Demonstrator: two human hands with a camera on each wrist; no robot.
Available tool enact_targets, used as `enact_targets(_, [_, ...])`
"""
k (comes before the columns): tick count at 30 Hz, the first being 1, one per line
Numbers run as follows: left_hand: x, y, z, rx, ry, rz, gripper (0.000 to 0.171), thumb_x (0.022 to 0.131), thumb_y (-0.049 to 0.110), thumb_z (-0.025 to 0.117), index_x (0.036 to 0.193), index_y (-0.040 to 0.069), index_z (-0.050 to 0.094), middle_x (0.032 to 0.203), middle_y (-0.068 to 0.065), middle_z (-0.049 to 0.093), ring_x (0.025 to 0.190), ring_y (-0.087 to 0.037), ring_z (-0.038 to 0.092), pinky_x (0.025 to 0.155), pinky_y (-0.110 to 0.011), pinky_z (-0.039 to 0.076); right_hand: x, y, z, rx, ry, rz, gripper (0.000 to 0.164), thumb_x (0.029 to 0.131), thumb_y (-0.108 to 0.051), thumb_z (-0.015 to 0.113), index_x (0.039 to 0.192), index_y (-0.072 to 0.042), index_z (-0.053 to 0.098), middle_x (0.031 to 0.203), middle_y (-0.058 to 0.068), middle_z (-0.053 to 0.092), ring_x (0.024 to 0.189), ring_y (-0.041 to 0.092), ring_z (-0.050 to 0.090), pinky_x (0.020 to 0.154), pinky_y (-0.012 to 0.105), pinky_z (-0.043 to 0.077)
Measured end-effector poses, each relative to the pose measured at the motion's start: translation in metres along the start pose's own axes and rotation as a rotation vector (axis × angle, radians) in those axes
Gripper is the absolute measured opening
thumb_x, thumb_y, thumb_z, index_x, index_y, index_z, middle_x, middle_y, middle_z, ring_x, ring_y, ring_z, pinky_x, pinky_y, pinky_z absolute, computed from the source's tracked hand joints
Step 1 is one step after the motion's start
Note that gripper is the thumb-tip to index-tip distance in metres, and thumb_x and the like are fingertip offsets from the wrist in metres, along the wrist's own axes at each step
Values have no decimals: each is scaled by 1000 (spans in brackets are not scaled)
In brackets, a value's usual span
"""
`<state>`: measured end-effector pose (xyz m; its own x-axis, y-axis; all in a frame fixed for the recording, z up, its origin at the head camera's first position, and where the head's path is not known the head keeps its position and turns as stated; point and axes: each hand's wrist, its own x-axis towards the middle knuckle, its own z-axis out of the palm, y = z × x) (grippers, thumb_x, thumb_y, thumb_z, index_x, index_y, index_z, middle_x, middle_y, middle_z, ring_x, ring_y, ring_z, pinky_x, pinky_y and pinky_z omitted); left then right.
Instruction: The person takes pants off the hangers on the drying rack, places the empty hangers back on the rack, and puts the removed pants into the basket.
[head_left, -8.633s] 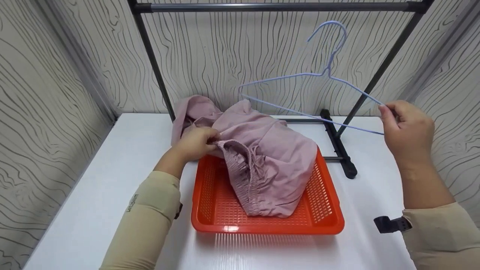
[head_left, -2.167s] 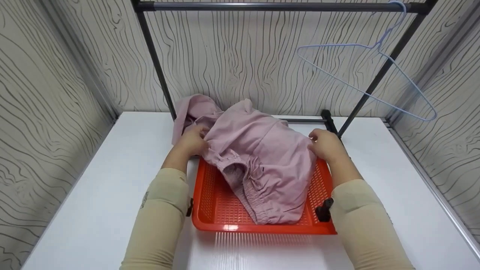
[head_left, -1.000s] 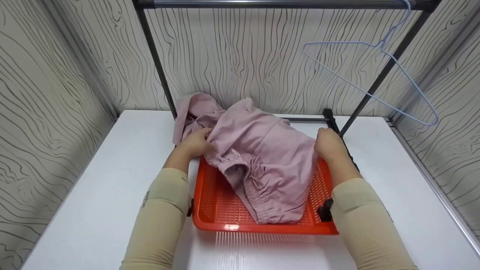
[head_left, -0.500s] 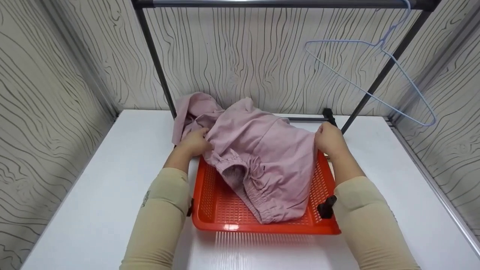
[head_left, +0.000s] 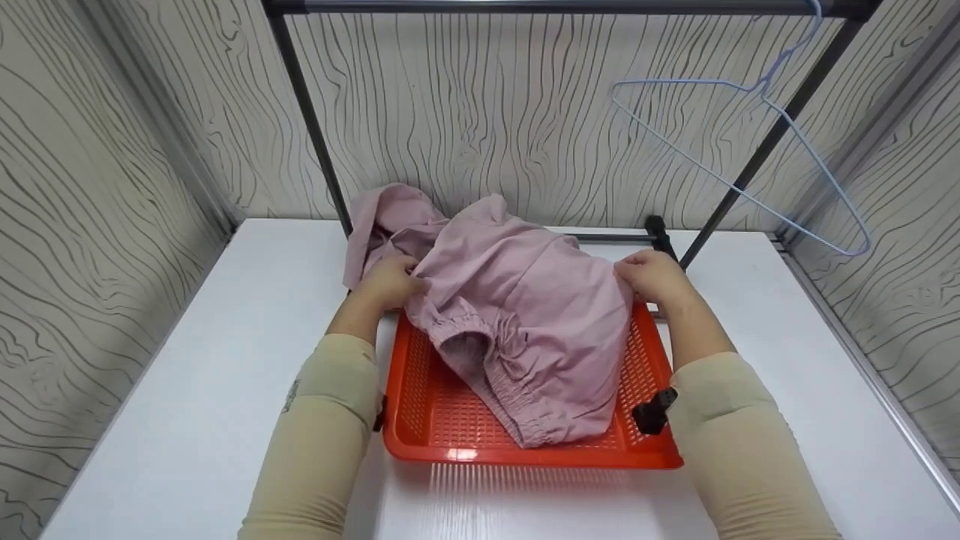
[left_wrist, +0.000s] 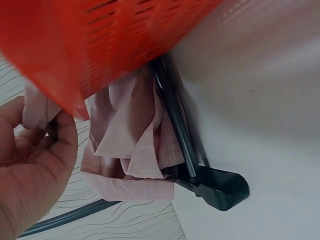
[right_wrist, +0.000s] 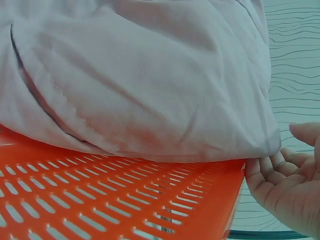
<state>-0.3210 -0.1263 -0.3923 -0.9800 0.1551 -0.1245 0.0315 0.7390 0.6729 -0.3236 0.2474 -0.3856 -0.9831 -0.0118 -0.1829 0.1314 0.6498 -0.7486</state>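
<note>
Pink drawstring pants point(head_left: 540, 307) with a gathered waistband lie bunched over the red perforated basket point(head_left: 532, 456), part of them spilling behind it. At the left edge of the pants, my left hand point(head_left: 388, 283) pinches a fold; the left wrist view shows its fingers curled round the pink cloth point(left_wrist: 36, 107) beside the basket rim. My right hand point(head_left: 652, 276) is at the right corner of the pants. In the right wrist view its fingers point(right_wrist: 267, 175) touch the cloth's lower edge from below, while the thumb stands apart from it.
A light blue wire hanger point(head_left: 801, 127) hangs at the right end of the dark rail point(head_left: 555, 7). The rack's right foot point(head_left: 658, 232) stands behind the basket on the white table point(head_left: 187, 360). Patterned walls close in the back and sides.
The hanger, earlier in my right hand, now hangs on the rail. That hand came to the pants' right corner, gripped it, then loosened. My left hand shifted its hold from the waistband up the left side.
</note>
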Motion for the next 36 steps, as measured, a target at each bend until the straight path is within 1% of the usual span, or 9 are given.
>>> enact_targets(6, [0, 0, 1, 5, 6, 24, 20, 83, 14, 56, 98, 1, 61, 93, -12, 57, 83, -24, 49, 72, -34, 42, 1, -1, 4, -117, -37, 3, 46, 87, -26, 56, 120, 6, 53, 120, 24, 51, 104, 33, 49, 89, 44, 42])
enact_targets(11, [0, 1, 1, -20, 1, 46, 16, 81, 6, 54, 96, 1, 58, 96, -13, 56, 87, -25, 49, 76, -36, 41, 4, 0, 10, -173, -57, -39, 59, 81, -24, 63, 129, 4, 43, 129, 26, 45, 115, 37, 44, 97, 47, 36])
enact_targets(14, [1, 2, 1, -55, -31, 64, 22, 78, 1, 54, 99, 3, 57, 100, -13, 56, 91, -26, 48, 79, -36, 40, 7, 0, 14, -182, -92, -87, 68, 78, -22, 66, 134, 2, 37, 134, 26, 39, 122, 38, 37, 102, 48, 29])
enact_targets(17, [0, 3, 3, -109, -98, 87, 41, 73, -5, 53, 111, 8, 56, 108, -12, 55, 98, -26, 47, 84, -36, 40, 9, 0, 19, -183, -136, -127, 71, 77, -20, 68, 136, 1, 35, 135, 24, 39, 124, 37, 35, 103, 48, 26])
enact_targets(20, [0, 5, 4, -155, -166, 102, 67, 68, -10, 54, 129, 16, 49, 120, -9, 51, 106, -24, 44, 89, -36, 38, 10, 0, 22, -174, -166, -144, 66, 77, -14, 68, 133, 1, 39, 133, 24, 42, 122, 36, 37, 102, 47, 28])
enact_targets(23, [-1, 5, 5, -159, -194, 109, 82, 66, -11, 57, 139, 23, 38, 127, -8, 47, 109, -24, 41, 90, -35, 38, 10, -1, 23, -173, -161, -158, 55, 76, -8, 66, 127, 0, 46, 130, 24, 45, 119, 35, 39, 100, 46, 31])
enact_targets(27, [0, 5, 7, -142, -215, 132, 84, 71, -9, 58, 142, 24, 31, 132, -9, 44, 110, -25, 41, 87, -35, 40, 9, -2, 24, -189, -131, -182, 37, 77, -3, 62, 113, -1, 52, 124, 24, 49, 112, 33, 43, 94, 45, 37])
enact_targets(30, [0, 5, 8, -124, -224, 145, 83, 72, -12, 51, 143, 26, 29, 136, -7, 41, 113, -24, 39, 91, -35, 37, 9, -3, 25, -203, -109, -197, 28, 78, -1, 59, 106, -2, 54, 120, 24, 51, 107, 33, 45, 90, 45, 39])
enact_targets(36, [-1, 5, 9, -79, -233, 163, 82, 75, -12, 42, 143, 31, 28, 138, -6, 41, 121, -21, 36, 102, -37, 29, 10, -5, 25, -194, -76, -215, 22, 83, 0, 51, 104, -4, 55, 120, 22, 52, 106, 33, 46, 88, 44, 39])
